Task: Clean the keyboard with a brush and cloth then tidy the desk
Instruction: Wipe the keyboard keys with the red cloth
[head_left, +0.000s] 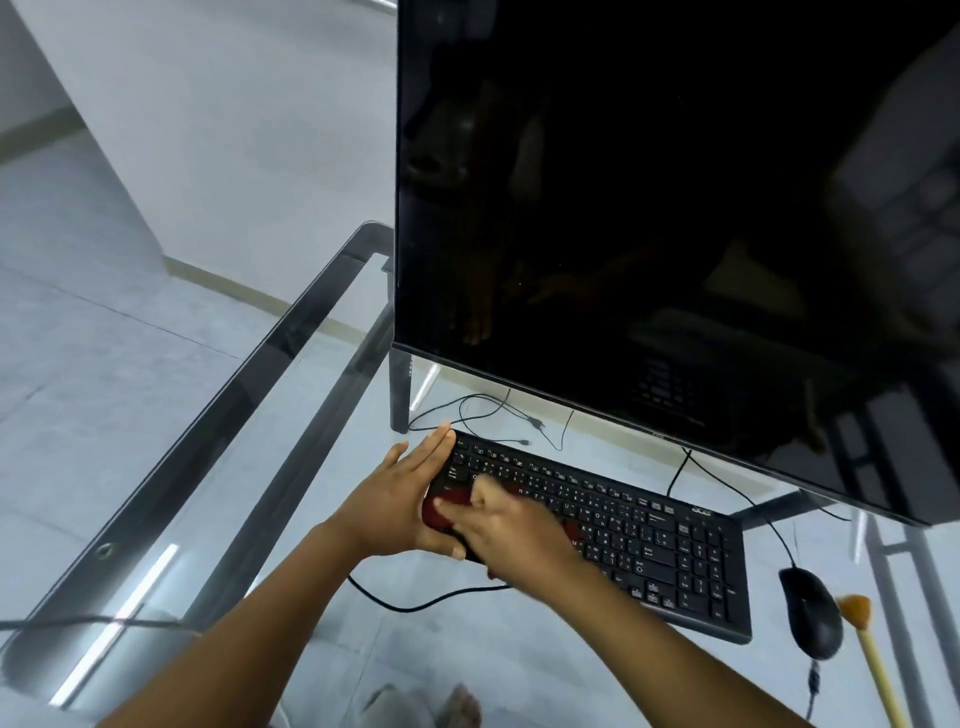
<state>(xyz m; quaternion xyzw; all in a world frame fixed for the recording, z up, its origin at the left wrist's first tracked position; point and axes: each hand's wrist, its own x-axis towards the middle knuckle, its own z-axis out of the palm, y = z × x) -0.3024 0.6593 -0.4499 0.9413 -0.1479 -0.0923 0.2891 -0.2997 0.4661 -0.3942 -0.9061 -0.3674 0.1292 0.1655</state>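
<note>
A black keyboard (649, 540) lies on the glass desk (218, 467) in front of the monitor. My left hand (400, 499) grips the keyboard's left end, fingers flat along the edge and thumb under the front. My right hand (514, 525) presses a dark red cloth (441, 506) onto the keys at the left end; the hand is blurred. A brush (865, 639) with a pale wooden handle and orange bristles lies on the desk at the far right, beside the mouse.
A large dark monitor (675, 208) stands close behind the keyboard. A black wired mouse (810, 610) lies right of the keyboard. Thin cables (488, 410) run under the monitor and another cable (415, 603) below the keyboard. The desk's left edge falls to a tiled floor.
</note>
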